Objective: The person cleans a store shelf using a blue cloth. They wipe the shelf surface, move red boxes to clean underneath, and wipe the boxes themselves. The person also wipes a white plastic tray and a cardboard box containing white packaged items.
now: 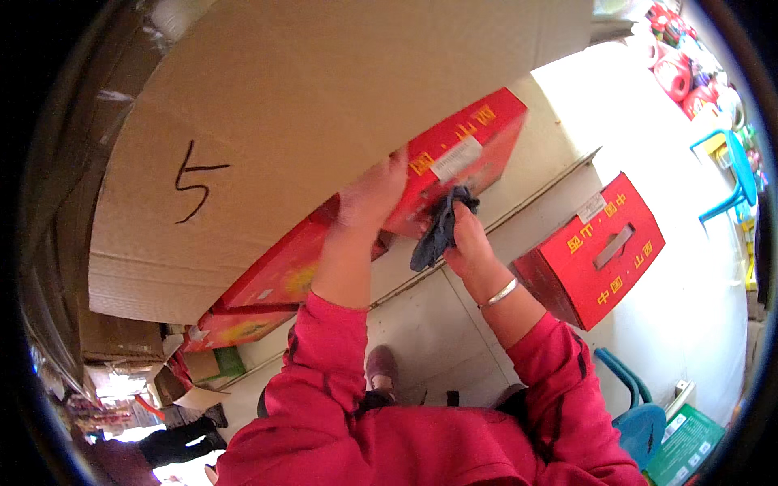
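Observation:
My left hand (374, 191), blurred, rests against the near face of a red cardboard box (502, 115), its fingers at the upper edge. My right hand (467, 240) grips a dark blue cloth (440, 234), which touches or nearly touches the lower side of that box. A white label with printing is on the box. More red boxes (267, 297) lie to the left, under the edge of a large cardboard carton (316, 109) marked with a handwritten 5. A second red box with a handle slot (632, 273) stands on the floor to the right.
A blue plastic stool (738, 170) and red bottles (671, 76) are at the far right. Another blue stool (638, 428) and a green box (684, 446) are at the lower right. Open cartons (182, 386) and a person's dark-clothed legs (176, 446) show at the lower left.

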{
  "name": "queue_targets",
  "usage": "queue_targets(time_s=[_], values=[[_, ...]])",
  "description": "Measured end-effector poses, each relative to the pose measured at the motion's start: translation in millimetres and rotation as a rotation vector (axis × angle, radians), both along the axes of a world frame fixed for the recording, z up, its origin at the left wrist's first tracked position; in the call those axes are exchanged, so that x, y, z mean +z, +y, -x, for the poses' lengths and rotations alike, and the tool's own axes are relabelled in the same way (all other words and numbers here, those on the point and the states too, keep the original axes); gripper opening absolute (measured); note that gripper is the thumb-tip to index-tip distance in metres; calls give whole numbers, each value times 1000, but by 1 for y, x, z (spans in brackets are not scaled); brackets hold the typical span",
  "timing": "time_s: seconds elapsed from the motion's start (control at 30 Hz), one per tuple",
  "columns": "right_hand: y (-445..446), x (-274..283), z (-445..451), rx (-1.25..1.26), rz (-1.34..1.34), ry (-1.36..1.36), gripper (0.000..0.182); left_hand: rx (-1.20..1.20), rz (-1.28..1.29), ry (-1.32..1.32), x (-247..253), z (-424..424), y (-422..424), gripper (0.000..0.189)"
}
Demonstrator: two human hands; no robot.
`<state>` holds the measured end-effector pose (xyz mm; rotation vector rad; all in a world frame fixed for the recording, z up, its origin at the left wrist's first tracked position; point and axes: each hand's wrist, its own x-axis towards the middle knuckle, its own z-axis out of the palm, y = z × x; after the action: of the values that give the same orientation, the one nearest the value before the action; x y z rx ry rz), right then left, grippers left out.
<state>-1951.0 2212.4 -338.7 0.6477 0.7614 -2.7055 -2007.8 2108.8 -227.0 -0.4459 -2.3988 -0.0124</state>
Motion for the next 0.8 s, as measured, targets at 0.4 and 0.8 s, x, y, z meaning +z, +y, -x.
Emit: queue_targets(time_s=[0.4,0.8], values=[[173,94,-25,-136,-1169,408,43,-27,204,218,6,30,-16,23],[124,77,-89,306,-1278,559,31,-699,-1357,-1111,-58,-88,91,47]])
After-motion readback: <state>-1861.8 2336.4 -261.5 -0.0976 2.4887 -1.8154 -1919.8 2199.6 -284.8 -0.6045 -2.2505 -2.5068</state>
